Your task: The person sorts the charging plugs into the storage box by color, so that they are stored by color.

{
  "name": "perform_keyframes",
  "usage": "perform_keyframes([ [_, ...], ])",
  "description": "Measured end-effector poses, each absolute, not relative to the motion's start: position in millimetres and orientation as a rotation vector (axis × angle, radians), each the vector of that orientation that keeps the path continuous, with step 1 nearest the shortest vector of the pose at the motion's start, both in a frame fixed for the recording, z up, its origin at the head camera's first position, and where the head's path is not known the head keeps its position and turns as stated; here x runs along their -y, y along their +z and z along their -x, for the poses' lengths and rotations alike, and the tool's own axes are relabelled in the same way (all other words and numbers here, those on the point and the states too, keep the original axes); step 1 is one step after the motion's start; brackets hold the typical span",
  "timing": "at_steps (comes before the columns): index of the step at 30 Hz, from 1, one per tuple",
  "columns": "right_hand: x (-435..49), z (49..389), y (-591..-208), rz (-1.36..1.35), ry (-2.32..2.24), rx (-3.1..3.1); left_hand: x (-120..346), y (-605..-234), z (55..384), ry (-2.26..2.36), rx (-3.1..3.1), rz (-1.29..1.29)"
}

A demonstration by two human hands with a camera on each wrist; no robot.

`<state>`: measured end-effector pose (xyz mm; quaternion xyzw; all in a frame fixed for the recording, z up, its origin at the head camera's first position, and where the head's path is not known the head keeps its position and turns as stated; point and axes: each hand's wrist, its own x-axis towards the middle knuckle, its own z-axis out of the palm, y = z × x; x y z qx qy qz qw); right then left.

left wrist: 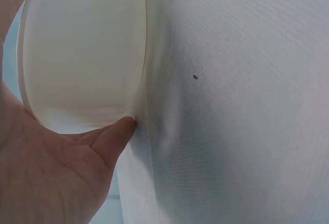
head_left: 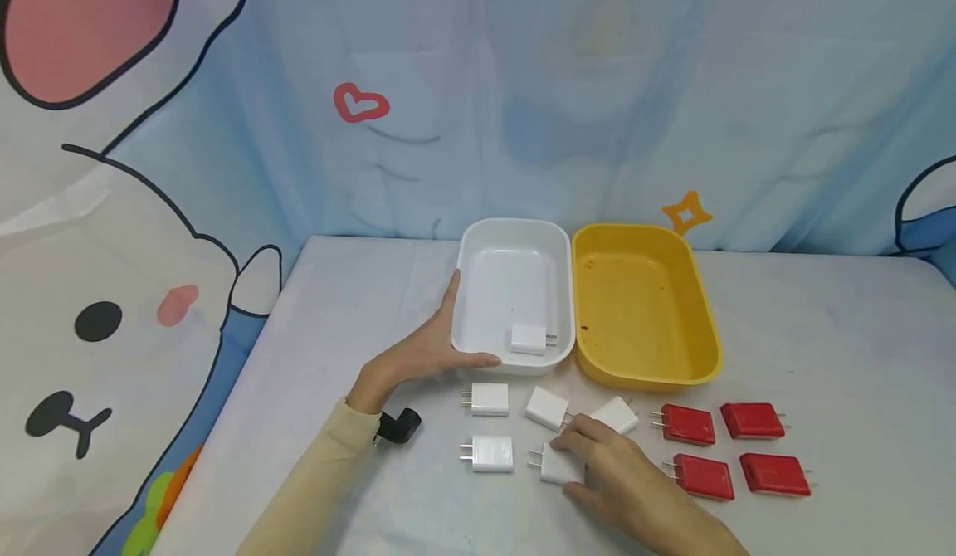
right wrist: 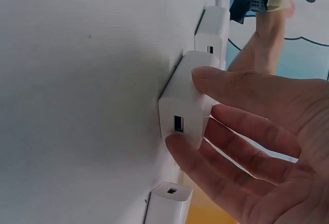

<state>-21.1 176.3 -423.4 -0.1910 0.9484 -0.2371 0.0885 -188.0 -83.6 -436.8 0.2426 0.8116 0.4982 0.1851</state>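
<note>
My left hand [head_left: 421,344] is spread along the near left corner of a white tray [head_left: 511,236]. Its thumb lies straight across the front edge, and the other fingers reach up the left side. The left wrist view shows the hand [left wrist: 61,167] against the tray's outer wall [left wrist: 85,54]. Inside the tray lies one white charger plug [head_left: 528,338]. With thumb and fingertips my right hand [head_left: 616,477] pinches another white charger plug [head_left: 560,463] on the table, prongs pointing left. Its USB port faces the right wrist camera, beside the hand [right wrist: 257,131].
A yellow tray [head_left: 646,380] stands against the white tray's right side. Several other white charger plugs [head_left: 490,454] lie in front of the trays. Several red charger plugs [head_left: 702,477] lie to the right on the table [head_left: 859,373]. A printed curtain [head_left: 478,124] hangs behind.
</note>
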Motion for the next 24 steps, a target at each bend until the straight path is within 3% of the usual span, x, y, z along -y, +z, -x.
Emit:
perform_keyframes([
  [24, -167.8, 22.1, -425.6, 0.376, -0.705, -2.804, 83.2, -434.7, 186.7, 1.408, -2.284, -0.675],
])
